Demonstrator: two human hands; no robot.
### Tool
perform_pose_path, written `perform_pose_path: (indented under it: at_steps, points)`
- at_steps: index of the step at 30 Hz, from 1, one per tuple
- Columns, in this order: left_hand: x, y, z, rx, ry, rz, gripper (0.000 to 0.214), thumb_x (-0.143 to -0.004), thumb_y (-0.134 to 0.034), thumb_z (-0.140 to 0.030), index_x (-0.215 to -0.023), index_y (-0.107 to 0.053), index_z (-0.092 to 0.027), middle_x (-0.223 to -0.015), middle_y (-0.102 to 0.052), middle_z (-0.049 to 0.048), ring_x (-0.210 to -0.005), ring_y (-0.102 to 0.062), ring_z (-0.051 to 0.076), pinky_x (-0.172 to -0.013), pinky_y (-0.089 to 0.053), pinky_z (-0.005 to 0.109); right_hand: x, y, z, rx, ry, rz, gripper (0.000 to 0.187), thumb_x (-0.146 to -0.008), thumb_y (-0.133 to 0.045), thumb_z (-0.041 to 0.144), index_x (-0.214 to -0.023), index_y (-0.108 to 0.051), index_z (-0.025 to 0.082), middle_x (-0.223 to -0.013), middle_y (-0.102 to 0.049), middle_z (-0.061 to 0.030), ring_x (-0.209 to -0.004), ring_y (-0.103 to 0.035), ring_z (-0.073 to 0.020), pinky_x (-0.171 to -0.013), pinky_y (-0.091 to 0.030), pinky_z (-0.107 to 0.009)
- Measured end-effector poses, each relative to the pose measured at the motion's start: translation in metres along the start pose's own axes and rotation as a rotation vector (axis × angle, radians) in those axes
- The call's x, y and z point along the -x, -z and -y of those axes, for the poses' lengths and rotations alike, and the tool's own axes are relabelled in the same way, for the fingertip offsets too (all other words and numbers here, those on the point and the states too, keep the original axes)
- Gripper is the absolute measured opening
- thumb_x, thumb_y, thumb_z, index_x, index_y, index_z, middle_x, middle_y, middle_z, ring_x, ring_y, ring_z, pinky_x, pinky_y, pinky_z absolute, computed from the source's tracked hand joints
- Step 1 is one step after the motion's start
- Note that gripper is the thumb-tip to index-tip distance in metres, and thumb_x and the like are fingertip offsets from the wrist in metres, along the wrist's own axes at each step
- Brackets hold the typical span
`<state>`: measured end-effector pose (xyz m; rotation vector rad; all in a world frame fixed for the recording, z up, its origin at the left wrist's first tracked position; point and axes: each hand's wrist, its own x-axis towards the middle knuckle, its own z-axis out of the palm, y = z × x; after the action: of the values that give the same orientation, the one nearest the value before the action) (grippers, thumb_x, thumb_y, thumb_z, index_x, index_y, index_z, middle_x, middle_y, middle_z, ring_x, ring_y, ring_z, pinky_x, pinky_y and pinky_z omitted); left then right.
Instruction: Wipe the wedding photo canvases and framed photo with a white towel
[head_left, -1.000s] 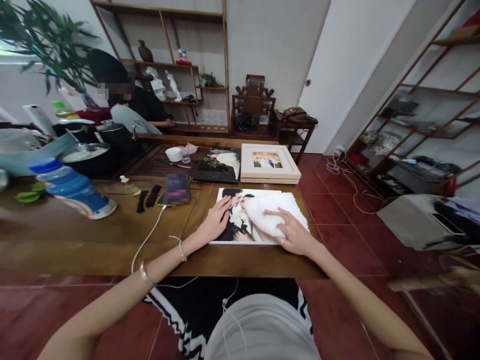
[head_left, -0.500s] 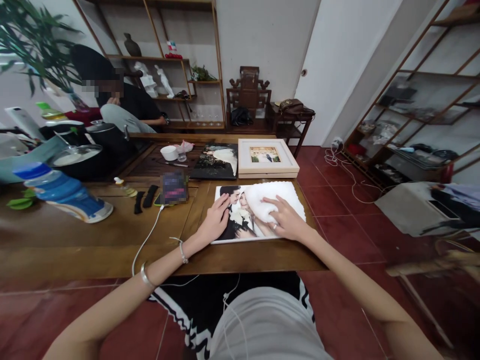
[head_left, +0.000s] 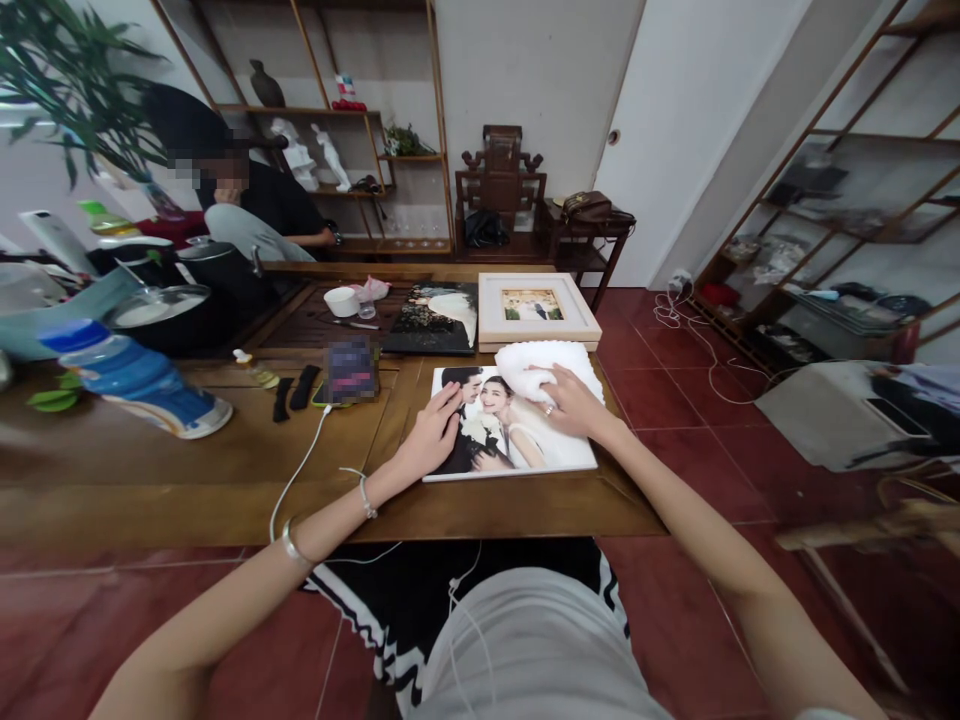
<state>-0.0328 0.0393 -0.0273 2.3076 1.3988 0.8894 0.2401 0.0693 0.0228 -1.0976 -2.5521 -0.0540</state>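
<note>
A photo panel (head_left: 491,425) with a printed picture of two people in wedding clothes lies flat at the table's front edge. My left hand (head_left: 435,430) rests on its left side, fingers stretched out and nothing held. Over the panel's upper right part lies a fluffy white cloth (head_left: 529,368) with a scalloped edge, reaching past the panel's far edge. My right hand (head_left: 574,403) presses on this cloth and grips it, a ring on one finger. The cloth and hand cover the panel's upper right corner.
Behind the panel are a framed photo (head_left: 577,325) and a dark photo panel (head_left: 420,325). Leftward lie a phone (head_left: 351,370) on a cable, a blue bottle (head_left: 142,385) and pots (head_left: 169,305). A person (head_left: 262,210) sits across the table (head_left: 300,500).
My right hand has moved the white cloth away from me and slightly left, uncovering the panel's lower right part and one face. My left hand stays in place.
</note>
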Motion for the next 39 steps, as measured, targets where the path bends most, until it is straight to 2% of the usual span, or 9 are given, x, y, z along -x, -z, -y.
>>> perform_pose_path:
  at_steps: [4,9,14,18,24,26,29,34,39]
  points:
    - [0.000,0.000,-0.001,-0.002,-0.005,-0.006,0.043,-0.090,-0.031,-0.021,-0.130,-0.044,-0.015,-0.141,-0.037,0.0119,-0.133,-0.030,0.023,-0.107,-0.030,0.046,0.001,-0.003,0.009,0.020,0.031,0.021,0.017,-0.076,-0.055,0.017,-0.089,-0.066,0.013,-0.132,-0.047,-0.0170,-0.127,-0.037,-0.0276,-0.107,-0.024,-0.051]
    - [0.000,0.000,0.000,-0.008,-0.017,-0.011,0.044,-0.090,-0.032,-0.021,-0.132,-0.042,-0.016,-0.141,-0.037,0.0123,-0.133,-0.030,0.023,-0.106,-0.030,0.047,0.036,0.009,0.051,-0.034,0.130,0.081,0.014,-0.075,-0.055,0.019,-0.081,-0.067,0.014,-0.133,-0.045,-0.0179,-0.130,-0.031,-0.0282,-0.108,-0.016,-0.054]
    - [0.000,0.001,0.000,-0.022,-0.044,0.026,0.045,-0.090,-0.031,-0.019,-0.134,-0.040,-0.017,-0.142,-0.035,0.0118,-0.134,-0.027,0.023,-0.106,-0.029,0.048,0.065,0.030,0.086,-0.157,0.242,0.182,0.011,-0.074,-0.054,0.019,-0.076,-0.065,0.016,-0.137,-0.042,-0.0144,-0.131,-0.030,-0.0244,-0.110,-0.016,-0.049]
    - [0.000,0.003,-0.002,-0.035,-0.051,0.049,0.045,-0.090,-0.031,-0.019,-0.134,-0.039,-0.017,-0.143,-0.034,0.0119,-0.134,-0.026,0.023,-0.106,-0.029,0.047,0.060,0.037,0.078,-0.185,0.176,0.171,0.010,-0.077,-0.054,0.019,-0.075,-0.063,0.017,-0.136,-0.044,-0.0117,-0.127,-0.037,-0.0235,-0.109,-0.022,-0.046]
    - [0.000,0.005,-0.001,-0.046,-0.027,0.089,0.045,-0.090,-0.030,-0.021,-0.135,-0.039,-0.016,-0.144,-0.032,0.0126,-0.135,-0.023,0.024,-0.106,-0.028,0.049,0.023,0.029,0.029,-0.046,-0.074,0.096,0.023,-0.087,-0.047,0.029,-0.093,-0.064,0.014,-0.113,-0.060,-0.0155,-0.109,-0.052,-0.0299,-0.093,-0.041,-0.045]
    - [0.000,0.005,-0.001,-0.046,-0.023,0.096,0.045,-0.090,-0.030,-0.021,-0.135,-0.038,-0.016,-0.145,-0.031,0.0120,-0.136,-0.023,0.024,-0.105,-0.028,0.050,0.011,0.023,0.014,-0.008,-0.121,0.076,0.026,-0.088,-0.046,0.029,-0.096,-0.064,0.013,-0.107,-0.062,-0.0162,-0.105,-0.054,-0.0302,-0.091,-0.042,-0.045]
    - [0.000,0.004,-0.001,-0.039,-0.023,0.086,0.045,-0.090,-0.029,-0.021,-0.134,-0.040,-0.015,-0.144,-0.032,0.0126,-0.135,-0.024,0.023,-0.106,-0.028,0.049,0.003,0.009,0.002,0.020,-0.103,0.017,0.023,-0.085,-0.049,0.024,-0.098,-0.064,0.013,-0.121,-0.055,-0.0170,-0.118,-0.046,-0.0293,-0.101,-0.031,-0.049]
    - [0.001,0.003,-0.002,-0.017,-0.007,0.042,0.043,-0.091,-0.030,-0.023,-0.132,-0.042,-0.016,-0.143,-0.034,0.0125,-0.134,-0.027,0.024,-0.106,-0.028,0.048,0.022,0.002,0.025,0.006,-0.008,0.021,0.017,-0.075,-0.056,0.017,-0.088,-0.065,0.014,-0.132,-0.047,-0.0168,-0.129,-0.033,-0.0286,-0.106,-0.021,-0.053]
    - [0.001,0.004,-0.004,-0.025,0.009,0.045,0.045,-0.093,-0.032,-0.031,-0.135,-0.038,-0.017,-0.144,-0.033,0.0120,-0.135,-0.026,0.024,-0.107,-0.027,0.048,0.060,0.035,0.077,-0.131,0.096,0.160,0.010,-0.075,-0.057,0.018,-0.080,-0.065,0.015,-0.134,-0.045,-0.0155,-0.130,-0.032,-0.0276,-0.109,-0.020,-0.052]
